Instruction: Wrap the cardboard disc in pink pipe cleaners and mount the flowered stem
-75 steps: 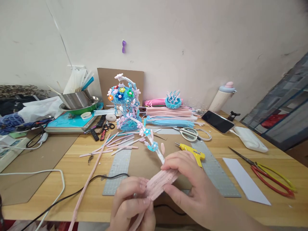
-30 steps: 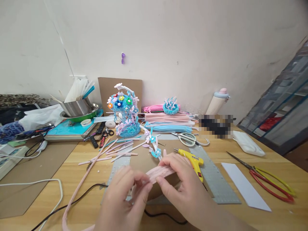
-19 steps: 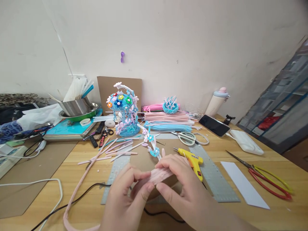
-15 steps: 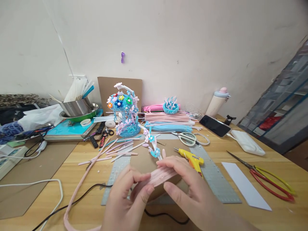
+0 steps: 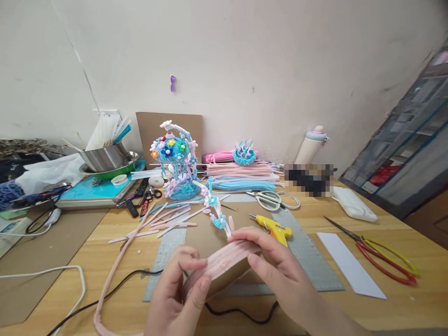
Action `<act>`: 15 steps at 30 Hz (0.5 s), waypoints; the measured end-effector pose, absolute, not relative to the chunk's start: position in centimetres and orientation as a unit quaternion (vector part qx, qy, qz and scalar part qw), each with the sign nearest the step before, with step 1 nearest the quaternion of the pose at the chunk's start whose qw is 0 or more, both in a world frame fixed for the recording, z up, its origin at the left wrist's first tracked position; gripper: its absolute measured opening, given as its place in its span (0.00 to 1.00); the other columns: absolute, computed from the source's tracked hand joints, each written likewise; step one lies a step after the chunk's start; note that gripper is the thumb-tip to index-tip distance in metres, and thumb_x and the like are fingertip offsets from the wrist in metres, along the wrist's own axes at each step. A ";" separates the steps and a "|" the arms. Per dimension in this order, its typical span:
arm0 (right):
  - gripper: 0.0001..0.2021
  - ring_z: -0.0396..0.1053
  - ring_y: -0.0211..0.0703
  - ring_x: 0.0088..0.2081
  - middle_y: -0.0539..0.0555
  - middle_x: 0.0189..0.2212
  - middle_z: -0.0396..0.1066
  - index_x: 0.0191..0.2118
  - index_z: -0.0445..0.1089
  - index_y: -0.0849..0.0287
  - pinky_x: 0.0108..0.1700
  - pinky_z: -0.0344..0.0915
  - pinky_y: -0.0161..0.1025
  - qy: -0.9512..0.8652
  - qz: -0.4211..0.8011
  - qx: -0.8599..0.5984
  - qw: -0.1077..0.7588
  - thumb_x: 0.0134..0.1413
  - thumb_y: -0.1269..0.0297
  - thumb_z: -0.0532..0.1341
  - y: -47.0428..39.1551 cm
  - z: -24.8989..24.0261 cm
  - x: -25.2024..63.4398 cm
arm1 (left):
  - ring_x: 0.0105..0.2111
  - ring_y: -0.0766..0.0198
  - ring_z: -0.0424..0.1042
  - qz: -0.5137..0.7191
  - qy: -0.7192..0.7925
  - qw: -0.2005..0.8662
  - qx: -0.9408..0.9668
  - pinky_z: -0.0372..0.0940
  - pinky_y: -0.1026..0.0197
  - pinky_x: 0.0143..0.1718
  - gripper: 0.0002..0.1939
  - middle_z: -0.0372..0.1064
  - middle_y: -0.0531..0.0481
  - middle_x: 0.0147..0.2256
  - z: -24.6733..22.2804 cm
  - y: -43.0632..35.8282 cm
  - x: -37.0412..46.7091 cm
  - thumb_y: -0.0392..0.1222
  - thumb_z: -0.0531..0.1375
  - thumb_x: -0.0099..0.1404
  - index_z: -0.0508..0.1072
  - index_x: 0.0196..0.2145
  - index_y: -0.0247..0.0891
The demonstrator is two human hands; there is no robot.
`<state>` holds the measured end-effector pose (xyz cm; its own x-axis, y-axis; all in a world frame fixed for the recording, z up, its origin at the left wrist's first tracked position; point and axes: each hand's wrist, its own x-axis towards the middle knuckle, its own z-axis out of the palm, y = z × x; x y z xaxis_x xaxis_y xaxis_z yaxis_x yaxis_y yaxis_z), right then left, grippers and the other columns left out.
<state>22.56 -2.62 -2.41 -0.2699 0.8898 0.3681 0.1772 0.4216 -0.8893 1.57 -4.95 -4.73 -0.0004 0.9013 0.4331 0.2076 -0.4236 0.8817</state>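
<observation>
My left hand [image 5: 182, 289] pinches the near left end of a cardboard piece with a pink fuzzy rim [image 5: 226, 261] between thumb and fingers. Around its far right part curls my right hand [image 5: 280, 266], fingers on top and thumb near the rim's lower edge. Rows of pink pipe cleaner run along the curved rim, and brown cardboard shows beneath. Just beyond my right fingertips, a white stem with blue and pink fuzzy flowers [image 5: 217, 214] rises. From the lower left, a long pink fuzzy strand [image 5: 112, 270] curves out of the frame's bottom.
A yellow glue gun [image 5: 275, 228] lies on a grey cutting mat [image 5: 315, 266] right of centre. Red-and-yellow-handled scissors [image 5: 378, 256] and a white strip [image 5: 350, 266] are to the right. Behind stand a flowered blue ornament [image 5: 178, 158] and pipe cleaner bundles [image 5: 241, 170]. A black cord [image 5: 241, 315] crosses the front.
The pink-rimmed piece has tilted, so more of its brown cardboard face shows. My left fingers have shifted left along the rim, and my right thumb has moved up. The view has shifted slightly.
</observation>
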 end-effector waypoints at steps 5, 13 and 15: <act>0.09 0.71 0.44 0.42 0.52 0.40 0.73 0.44 0.72 0.53 0.45 0.67 0.39 -0.665 0.398 -0.387 0.500 0.61 0.64 0.56 -2.3 -3.5 22.4 | 0.37 0.65 0.71 0.557 0.435 0.314 0.634 0.69 0.68 0.37 0.03 0.65 0.50 0.36 -5.4 -5.0 1.0 0.41 0.60 0.64 0.71 0.38 0.46; 0.12 0.70 0.49 0.46 0.56 0.43 0.74 0.44 0.75 0.54 0.50 0.66 0.45 -0.547 0.545 -0.312 0.554 0.60 0.61 0.56 -1.6 -3.5 22.5 | 0.39 0.65 0.72 0.560 0.446 0.310 0.625 0.68 0.69 0.41 0.03 0.66 0.50 0.37 -5.9 -5.2 0.6 0.41 0.60 0.65 0.72 0.37 0.45; 0.14 0.70 0.49 0.45 0.57 0.41 0.74 0.43 0.74 0.55 0.48 0.66 0.45 -0.485 0.570 -0.287 0.598 0.62 0.56 0.55 -1.3 -3.7 22.8 | 0.38 0.65 0.72 0.567 0.443 0.322 0.616 0.68 0.69 0.40 0.03 0.66 0.50 0.36 -5.9 -5.3 0.5 0.42 0.60 0.64 0.73 0.37 0.45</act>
<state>22.75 -1.29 -3.69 -0.1209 0.9599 0.2529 -0.4024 0.1855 -0.8965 0.50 -5.26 -5.86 -0.0346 0.9102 0.4128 0.1806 -0.4005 0.8983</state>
